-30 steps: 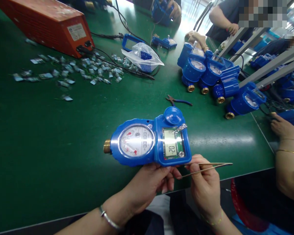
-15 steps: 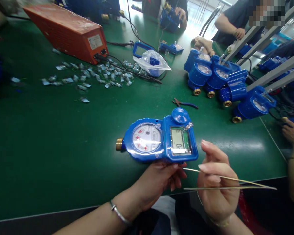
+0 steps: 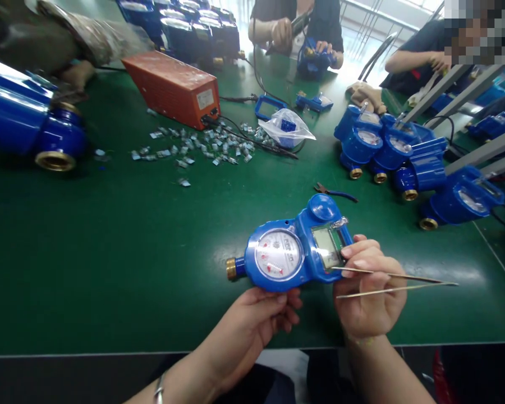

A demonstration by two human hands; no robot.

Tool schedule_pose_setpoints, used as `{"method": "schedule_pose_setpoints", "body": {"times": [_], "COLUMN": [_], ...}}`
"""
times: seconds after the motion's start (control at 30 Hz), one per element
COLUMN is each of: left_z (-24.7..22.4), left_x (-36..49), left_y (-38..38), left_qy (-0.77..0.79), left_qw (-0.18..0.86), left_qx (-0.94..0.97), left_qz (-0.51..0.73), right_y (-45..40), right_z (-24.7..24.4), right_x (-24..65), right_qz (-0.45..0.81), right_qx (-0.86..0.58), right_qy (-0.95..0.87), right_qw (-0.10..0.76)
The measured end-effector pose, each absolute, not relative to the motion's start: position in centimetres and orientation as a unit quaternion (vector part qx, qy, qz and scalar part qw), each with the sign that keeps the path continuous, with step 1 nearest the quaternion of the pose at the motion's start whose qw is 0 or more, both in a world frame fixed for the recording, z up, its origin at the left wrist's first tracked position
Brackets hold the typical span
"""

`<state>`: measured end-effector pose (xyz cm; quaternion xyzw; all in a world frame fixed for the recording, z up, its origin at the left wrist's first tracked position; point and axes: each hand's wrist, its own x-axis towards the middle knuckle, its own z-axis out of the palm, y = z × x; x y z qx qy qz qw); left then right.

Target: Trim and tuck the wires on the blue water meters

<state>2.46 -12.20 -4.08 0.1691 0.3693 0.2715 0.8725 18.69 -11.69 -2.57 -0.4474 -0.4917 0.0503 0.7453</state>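
Note:
A blue water meter (image 3: 292,247) with a round dial, a small LCD window and a brass end fitting lies near the front edge of the green table (image 3: 109,269). My left hand (image 3: 256,325) grips its near side from below. My right hand (image 3: 368,292) holds thin metal tweezers (image 3: 398,282), their long end pointing right and their tips by the meter's right edge, with the fingers resting against the LCD housing.
Blue-handled pliers (image 3: 334,192) lie just behind the meter. Several blue meters (image 3: 404,157) stand at the right, a large blue pipe body (image 3: 29,126) at the left. An orange box (image 3: 174,90), scattered metal bits (image 3: 202,147), a plastic bag (image 3: 288,126). Other people work at the far side.
The view has tilted up and the meter sits farther right. My right hand has moved in against the meter's LCD end with the tweezers. My left hand keeps its hold.

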Motion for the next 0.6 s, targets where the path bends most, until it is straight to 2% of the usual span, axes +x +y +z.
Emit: {"method": "schedule_pose_setpoints", "body": {"times": [0.07,0.2,0.27,0.6], "left_z": [-4.4,-4.7,-4.9,-5.8], "left_x": [3.1,4.0,4.1,4.1], "left_y": [-12.2,-12.0,-11.9,-11.8], "left_qy": [0.342,0.299,0.288,0.244], "left_qw": [0.885,0.898,0.902,0.917], "left_qx": [0.152,0.131,0.131,0.142], "left_qz": [0.276,0.296,0.292,0.283], "right_y": [-12.0,-13.3,-13.5,-13.1], "right_z": [-1.9,0.3,1.3,2.1], "right_x": [19.9,21.4,21.5,20.8], "right_qz": [0.051,0.063,0.064,0.113], "right_qx": [-0.464,-0.504,-0.505,-0.540], "right_qy": [-0.569,-0.718,-0.753,-0.746], "right_qw": [0.677,0.475,0.417,0.373]}}
